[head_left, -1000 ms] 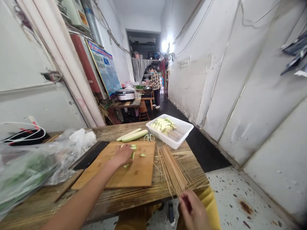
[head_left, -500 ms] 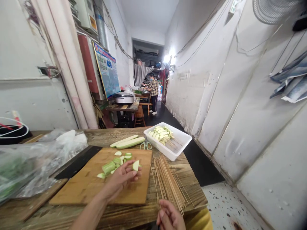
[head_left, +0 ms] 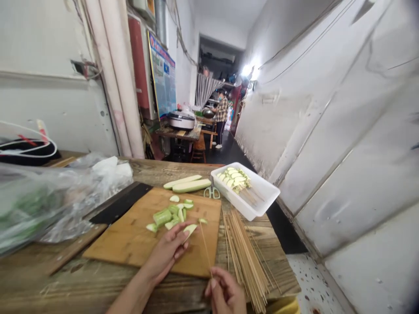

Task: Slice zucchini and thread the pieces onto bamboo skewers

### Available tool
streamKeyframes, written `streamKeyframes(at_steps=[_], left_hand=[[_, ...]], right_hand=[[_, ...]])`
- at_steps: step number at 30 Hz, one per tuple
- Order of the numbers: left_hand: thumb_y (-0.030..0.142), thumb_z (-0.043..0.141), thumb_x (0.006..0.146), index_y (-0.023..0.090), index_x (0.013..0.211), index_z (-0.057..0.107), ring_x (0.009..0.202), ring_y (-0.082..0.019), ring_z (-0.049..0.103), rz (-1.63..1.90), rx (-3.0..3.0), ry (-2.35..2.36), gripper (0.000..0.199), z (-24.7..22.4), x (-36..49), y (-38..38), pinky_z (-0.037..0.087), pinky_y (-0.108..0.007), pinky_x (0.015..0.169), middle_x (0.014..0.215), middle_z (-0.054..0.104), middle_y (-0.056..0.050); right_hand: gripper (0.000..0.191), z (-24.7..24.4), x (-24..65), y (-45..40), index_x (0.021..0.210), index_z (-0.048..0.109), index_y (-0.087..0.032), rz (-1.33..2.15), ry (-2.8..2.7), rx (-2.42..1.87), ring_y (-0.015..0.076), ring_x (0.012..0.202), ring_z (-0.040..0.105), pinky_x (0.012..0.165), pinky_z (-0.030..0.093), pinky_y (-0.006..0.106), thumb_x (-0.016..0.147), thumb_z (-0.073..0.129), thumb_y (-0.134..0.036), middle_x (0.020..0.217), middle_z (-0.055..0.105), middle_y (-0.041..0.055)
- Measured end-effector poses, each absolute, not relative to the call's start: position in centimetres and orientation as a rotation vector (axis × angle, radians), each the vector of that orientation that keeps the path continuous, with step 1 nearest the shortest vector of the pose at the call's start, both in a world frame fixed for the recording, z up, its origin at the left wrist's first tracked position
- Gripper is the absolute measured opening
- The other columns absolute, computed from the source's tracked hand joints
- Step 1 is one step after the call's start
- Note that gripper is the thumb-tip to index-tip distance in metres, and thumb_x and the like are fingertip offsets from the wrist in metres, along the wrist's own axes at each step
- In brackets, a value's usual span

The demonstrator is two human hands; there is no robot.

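Observation:
My left hand (head_left: pixel 175 244) pinches a pale green-edged zucchini slice (head_left: pixel 190 230) above the wooden cutting board (head_left: pixel 124 244). Between the fingertips of my right hand (head_left: pixel 225 290) is one thin bamboo skewer (head_left: pixel 206 249), pointing up and away over the board's right side. Its far tip meets another small zucchini piece (head_left: pixel 203 221) in view; whether they touch I cannot tell. Cut zucchini chunks (head_left: pixel 163 217) lie on the board beyond my left hand. A bundle of bamboo skewers (head_left: pixel 245 257) rests on the table right of the board.
A white plastic tray (head_left: pixel 265 192) holds skewered slices at the back right. Long zucchini halves (head_left: pixel 191 186) and scissors (head_left: pixel 212 192) lie behind the board. A cleaver (head_left: pixel 121 203) and plastic bags (head_left: pixel 68 205) are at left. A person (head_left: pixel 221 113) stands in the background.
My right hand has risen toward the board with a skewer now plainly visible in it. The slice in my left hand has tilted flatter. The whole view has shifted.

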State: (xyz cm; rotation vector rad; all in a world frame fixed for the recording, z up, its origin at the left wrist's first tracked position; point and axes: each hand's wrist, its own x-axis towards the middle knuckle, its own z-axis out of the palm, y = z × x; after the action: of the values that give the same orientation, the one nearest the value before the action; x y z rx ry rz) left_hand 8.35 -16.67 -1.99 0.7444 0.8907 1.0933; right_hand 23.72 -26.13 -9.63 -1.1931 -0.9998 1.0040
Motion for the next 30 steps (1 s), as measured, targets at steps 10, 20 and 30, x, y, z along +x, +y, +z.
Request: streamKeyframes(at_steps=[10, 20, 30], left_hand=[[0.011, 0.070, 0.068, 0.013, 0.083, 0.055, 0.047, 0.000, 0.044, 1.218, 0.417, 0.814, 0.021, -1.0, 9.6, -15.4, 0.021, -0.008, 0.030, 0.078, 0.059, -0.001], [0.007, 0.050, 0.083, 0.010, 0.085, 0.059, 0.087, -0.022, 0.067, 1.259, 0.219, 0.916, 0.010, -0.1, 12.0, -13.9, 0.056, -0.038, 0.080, 0.094, 0.068, -0.013], [0.009, 0.053, 0.082, 0.009, 0.087, 0.061, 0.086, -0.022, 0.068, 1.272, 0.303, 0.988, 0.009, -0.2, 11.8, -13.6, 0.055, -0.039, 0.083, 0.089, 0.070, -0.012]], right_hand=[[0.032, -5.9, 25.6, -27.3, 0.118, 0.060, -0.020, 0.919, -1.480, -1.211, 0.0093, 0.037, 0.042, 0.039, 0.040, 0.018, 0.092, 0.045, -0.032, 0.050, 0.051, -0.0036], [0.035, -5.1, 26.5, -25.7, 0.117, 0.059, -0.020, 0.676, -1.613, -1.146, 0.0147, 0.073, 0.069, 0.066, 0.054, 0.019, 0.085, 0.049, -0.010, 0.086, 0.072, 0.0042], [0.048, -6.0, 27.0, -24.4, 0.130, 0.051, -0.024, 0.713, -1.697, -1.072, 0.0168, 0.102, 0.064, 0.086, 0.051, 0.022, 0.086, 0.049, -0.007, 0.116, 0.066, 0.0055]])
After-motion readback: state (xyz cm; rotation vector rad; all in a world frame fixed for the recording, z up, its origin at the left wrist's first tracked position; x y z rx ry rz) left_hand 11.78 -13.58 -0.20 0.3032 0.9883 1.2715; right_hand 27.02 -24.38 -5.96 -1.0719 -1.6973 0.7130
